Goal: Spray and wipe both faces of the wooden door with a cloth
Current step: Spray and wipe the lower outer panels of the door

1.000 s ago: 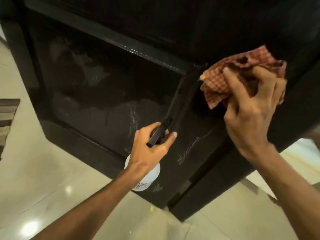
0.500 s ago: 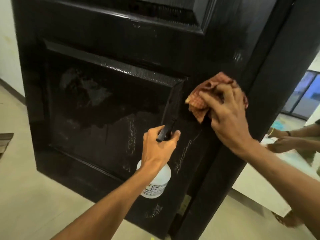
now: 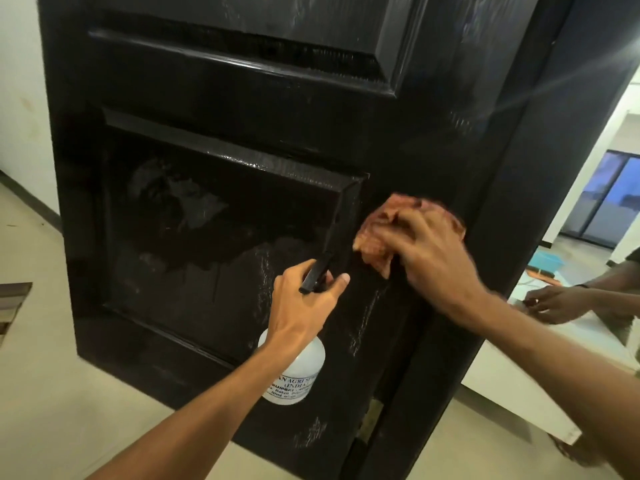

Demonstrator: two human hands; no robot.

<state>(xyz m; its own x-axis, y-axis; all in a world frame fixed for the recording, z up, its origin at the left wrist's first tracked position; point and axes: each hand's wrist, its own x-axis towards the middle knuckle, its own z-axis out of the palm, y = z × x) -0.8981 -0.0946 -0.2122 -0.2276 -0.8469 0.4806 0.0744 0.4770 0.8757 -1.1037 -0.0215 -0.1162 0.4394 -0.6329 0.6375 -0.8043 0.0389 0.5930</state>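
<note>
The floor (image 3: 52,393) is pale beige and smooth. At its left edge lies a striped mat (image 3: 12,303); only one end of it is seen. To the right of the wooden door (image 3: 242,116), a low white slab (image 3: 512,386) stands on the floor. Farther back a teal container (image 3: 549,263) sits on it. Near the lower right corner lies something dark brown (image 3: 571,452), too blurred to tell.

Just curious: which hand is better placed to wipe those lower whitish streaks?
The right hand, likely: it holds the red checked cloth against the black wooden door; left hand grips the white spray bottle.
</note>
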